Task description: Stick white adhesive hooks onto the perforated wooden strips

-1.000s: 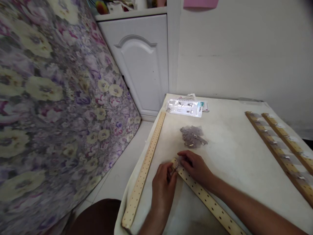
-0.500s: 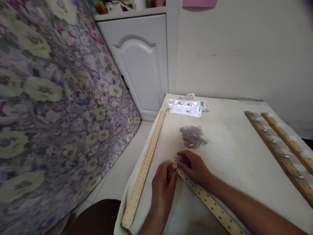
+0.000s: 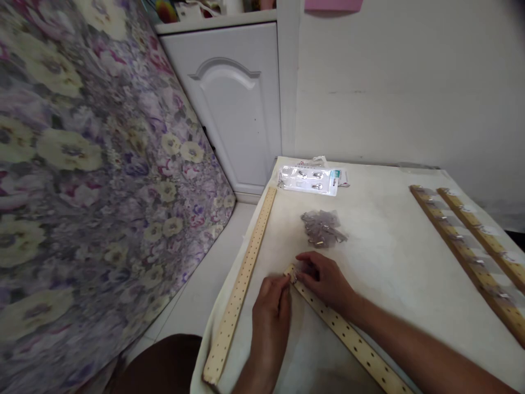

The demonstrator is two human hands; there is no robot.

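Observation:
A perforated wooden strip (image 3: 350, 334) lies slantwise on the table, its far end between my hands. My left hand (image 3: 270, 312) is closed at that end, fingertips pinching a small clear hook piece (image 3: 293, 276) against the wood. On the other side, my right hand (image 3: 326, 279) has its thumb and fingers closed round the same small piece and the strip's edge. Fingers partly cover the piece. Just beyond the hands sits a pile of clear hooks (image 3: 323, 228).
A second perforated strip (image 3: 241, 279) runs along the table's left edge. Packaged hooks (image 3: 309, 180) lie at the back. Two strips with hooks mounted, one (image 3: 463, 249) beside the other (image 3: 484, 232), are at the right. A floral curtain (image 3: 102, 164) hangs at left.
My left hand has shifted slightly, its thumb and fingers drawn closer together on the small piece. My right hand has hardly moved.

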